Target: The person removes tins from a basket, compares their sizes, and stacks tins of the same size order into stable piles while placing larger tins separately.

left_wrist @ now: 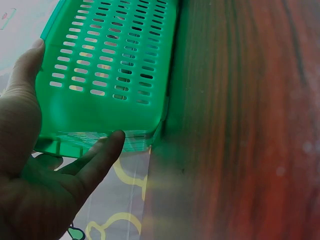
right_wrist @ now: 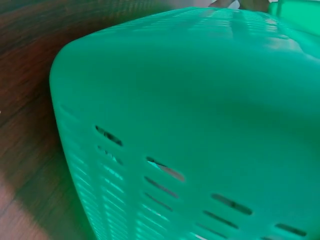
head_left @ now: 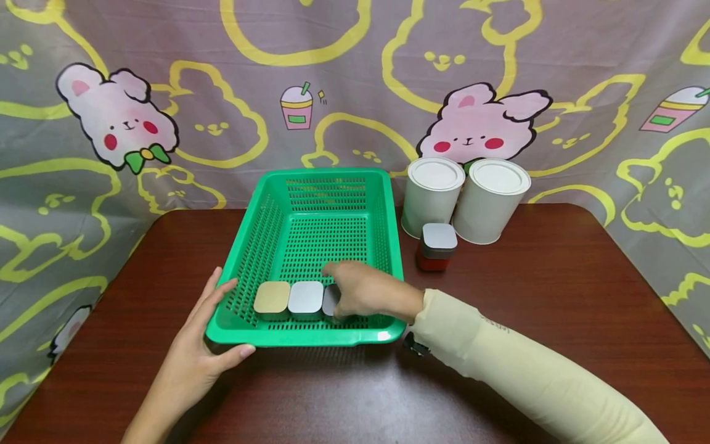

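Note:
A green perforated plastic basket (head_left: 277,337) stands on the table. At its front left corner my left hand (head_left: 194,345) holds the rim, thumb along the front edge and fingers over the left side; the left wrist view shows this hand (left_wrist: 55,165) around the corner. Inside, along the front wall, a gold-topped square tin (head_left: 272,297) and a silver-topped square tin (head_left: 306,297) sit side by side. To their right, my right hand (head_left: 368,290) reaches over the right rim and grips a dark grey square tin (head_left: 331,301), partly hidden by its fingers.
Two white lidded cans (head_left: 429,203) (head_left: 488,206) stand behind and right of the basket. In front of them is a silver-topped square container (head_left: 438,237) with a red lower part. A patterned cloth (head_left: 344,74) hangs behind the brown table (head_left: 554,296).

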`<control>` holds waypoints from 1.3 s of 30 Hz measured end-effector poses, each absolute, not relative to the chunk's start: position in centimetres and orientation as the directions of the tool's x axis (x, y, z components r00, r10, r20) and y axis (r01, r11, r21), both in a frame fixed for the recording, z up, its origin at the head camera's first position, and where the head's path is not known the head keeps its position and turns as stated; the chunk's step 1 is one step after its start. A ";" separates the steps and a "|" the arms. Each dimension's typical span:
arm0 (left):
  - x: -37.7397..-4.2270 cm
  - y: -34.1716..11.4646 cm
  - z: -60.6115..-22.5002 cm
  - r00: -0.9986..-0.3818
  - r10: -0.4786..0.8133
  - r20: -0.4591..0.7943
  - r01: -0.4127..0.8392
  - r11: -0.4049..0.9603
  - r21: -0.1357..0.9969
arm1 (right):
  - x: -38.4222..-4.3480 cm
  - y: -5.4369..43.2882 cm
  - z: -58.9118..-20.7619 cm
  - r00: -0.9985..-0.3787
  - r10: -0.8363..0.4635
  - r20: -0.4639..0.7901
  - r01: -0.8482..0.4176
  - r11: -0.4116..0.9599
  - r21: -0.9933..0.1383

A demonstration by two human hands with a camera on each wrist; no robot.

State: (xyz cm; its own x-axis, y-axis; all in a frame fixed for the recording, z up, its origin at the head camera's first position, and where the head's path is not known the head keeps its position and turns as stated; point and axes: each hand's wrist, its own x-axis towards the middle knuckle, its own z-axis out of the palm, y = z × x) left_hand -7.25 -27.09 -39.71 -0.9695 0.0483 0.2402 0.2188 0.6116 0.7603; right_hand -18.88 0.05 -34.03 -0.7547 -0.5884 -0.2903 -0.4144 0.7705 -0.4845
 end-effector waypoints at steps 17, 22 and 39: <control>-7.3 -27.1 -39.6 -0.969 0.053 0.239 0.222 0.606 0.764 | -18.9 0.2 -34.0 -0.758 -0.592 -0.273 -0.420 0.764 -0.490; -7.3 -27.1 -39.6 -0.970 0.052 0.237 0.219 0.607 0.764 | -18.8 0.4 -33.9 -0.782 -0.571 -0.249 -0.386 0.757 -0.527; -7.2 -26.9 -39.6 -0.971 0.055 0.233 0.219 0.598 0.771 | -18.8 0.9 -33.4 -0.806 -0.571 -0.157 -0.387 0.709 -0.589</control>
State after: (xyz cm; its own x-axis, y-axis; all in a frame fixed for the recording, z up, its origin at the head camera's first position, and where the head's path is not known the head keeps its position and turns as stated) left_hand -7.22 -26.91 -39.65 -0.9709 0.0552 0.2332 0.2192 0.5981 0.7709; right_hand -18.79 0.91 -33.36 -0.8060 -0.5708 -0.1567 -0.3874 0.7089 -0.5894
